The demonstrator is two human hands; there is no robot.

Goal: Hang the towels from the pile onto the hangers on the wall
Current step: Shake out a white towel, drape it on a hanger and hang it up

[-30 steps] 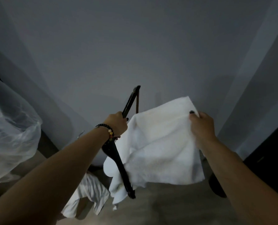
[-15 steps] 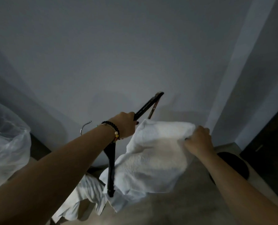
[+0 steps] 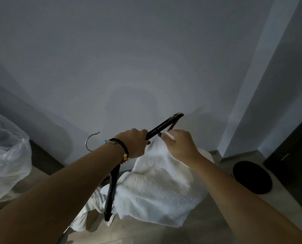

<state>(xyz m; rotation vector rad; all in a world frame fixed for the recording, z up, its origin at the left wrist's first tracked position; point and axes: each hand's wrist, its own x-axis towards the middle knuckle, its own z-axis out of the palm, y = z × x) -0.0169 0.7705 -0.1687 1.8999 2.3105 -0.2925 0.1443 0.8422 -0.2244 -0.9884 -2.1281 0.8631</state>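
A dark hanger (image 3: 161, 128) is held tilted in the air, one arm reaching up to the right toward the wall, the other (image 3: 111, 189) pointing down. Its metal hook (image 3: 90, 140) curves out to the left. A white terry towel (image 3: 157, 187) hangs rumpled just beside the hanger, its top corner bunched against the upper arm. More white cloth (image 3: 84, 219) lies crumpled on the floor below.

No readable text, labels, brands, numbers or signs anywhere in view. Checked the black hanger (image 3: 164, 126), the white towel (image 3: 157, 187), the beaded bracelet (image 3: 120, 147) and the plastic bag (image 3: 5, 155) (all plain surfaces, dim light). The grey wall (image 3: 146, 59) carries no lettering either.
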